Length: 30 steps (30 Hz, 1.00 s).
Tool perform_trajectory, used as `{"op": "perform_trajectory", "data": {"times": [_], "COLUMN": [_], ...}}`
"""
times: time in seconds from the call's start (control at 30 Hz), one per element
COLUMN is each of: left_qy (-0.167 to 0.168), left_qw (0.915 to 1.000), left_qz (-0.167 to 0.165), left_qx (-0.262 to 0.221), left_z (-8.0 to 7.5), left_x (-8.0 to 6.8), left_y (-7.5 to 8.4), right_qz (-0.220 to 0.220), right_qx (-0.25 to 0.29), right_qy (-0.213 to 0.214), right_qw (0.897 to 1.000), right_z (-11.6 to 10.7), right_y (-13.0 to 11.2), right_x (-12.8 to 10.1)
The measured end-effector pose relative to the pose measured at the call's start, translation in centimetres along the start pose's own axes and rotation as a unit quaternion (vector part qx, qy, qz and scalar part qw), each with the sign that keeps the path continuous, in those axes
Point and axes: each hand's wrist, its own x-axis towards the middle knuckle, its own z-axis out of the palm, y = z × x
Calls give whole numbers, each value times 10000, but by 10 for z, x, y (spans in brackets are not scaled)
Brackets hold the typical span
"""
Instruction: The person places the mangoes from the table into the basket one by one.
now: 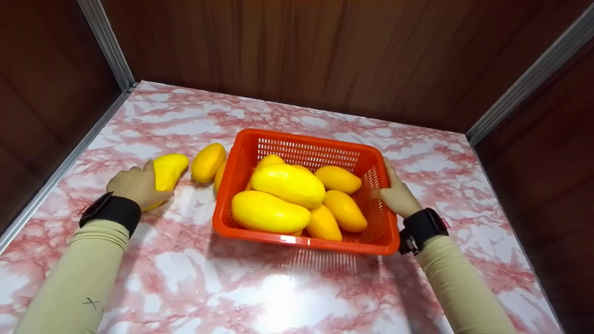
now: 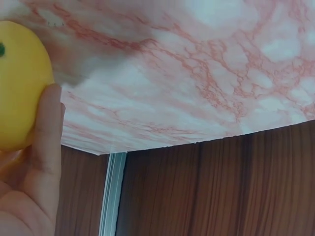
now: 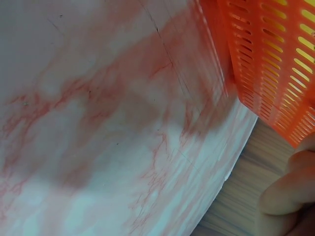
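Note:
My left hand (image 1: 133, 186) grips a yellow mango (image 1: 170, 169) at the left of the table. In the left wrist view, the mango's rounded end (image 2: 22, 83) shows a small green spot, and a finger lies along its side. My right hand (image 1: 400, 196) holds the right side of an orange plastic basket (image 1: 304, 240), thumb over the rim and fingers outside. Several mangoes lie piled in the basket, two large bright yellow ones (image 1: 270, 213) on top. In the right wrist view, curled fingers (image 3: 288, 194) show beside the slotted basket wall (image 3: 268, 59).
A loose mango (image 1: 208, 162) lies between my left hand and the basket, with another (image 1: 219, 177) partly hidden behind the basket's left rim. Brown wood-grain panels (image 1: 297, 55) bound the pink-and-white marbled table (image 1: 181, 278) at the back and sides.

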Motion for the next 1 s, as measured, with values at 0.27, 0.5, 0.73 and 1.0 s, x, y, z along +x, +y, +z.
{"op": "perform_trajectory", "data": {"times": [0.27, 0.5, 0.73, 1.0], "left_qy": [-26, 14, 107, 284], "left_qw": [9998, 9999, 9999, 9996], "left_qz": [-46, -19, -50, -38], "left_qx": [171, 141, 64, -22], "left_z": [-3, -4, 1, 4], "left_x": [0, 2, 1, -2], "left_y": [2, 6, 5, 0], "right_qz": [3, 34, 48, 140], "right_qx": [169, 232, 246, 152], "right_qy": [-62, -17, -17, 40], "right_qw": [9998, 9997, 9997, 9998], "right_z": [0, -3, -4, -1], "right_y": [0, 1, 0, 2], "right_x": [-1, -2, -3, -1]}}
